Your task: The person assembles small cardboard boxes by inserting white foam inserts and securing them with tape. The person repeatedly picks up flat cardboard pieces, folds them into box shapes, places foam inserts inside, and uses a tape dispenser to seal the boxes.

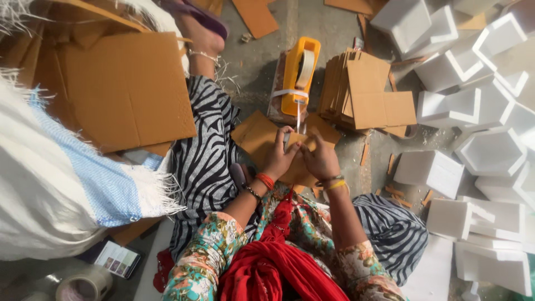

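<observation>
The person sits on the floor and works on a small folded cardboard piece [262,139] in front of the lap. Both hands are on it. The left hand [278,159] grips the piece at its near edge, with the fingers curled around it. The right hand [320,159] presses down on the top of the piece, just beside the left hand. I think its fingers pinch the end of a clear strip of tape [298,120], but the strip is thin and hard to see.

The tape runs up toward 12 o'clock to a yellow tape dispenser [298,72] that rests on the floor. So the step in hand looks like sticking tape onto the cardboard to hold it shut.

At 1 o'clock from the hands lies a stack of cut cardboard pieces [362,89]. At 3 o'clock, many white foam blocks [490,150] sit in a heap. At 10 o'clock lies a big flat cardboard sheet [125,89]. A phone [117,259] and a roll of tape [83,285] lie at 8 o'clock.

The next move likely calls for care: the tape must be pressed flat along the fold, with the left hand keeping the piece from sliding. Then the strip needs a clean tear at the dispenser's edge.
</observation>
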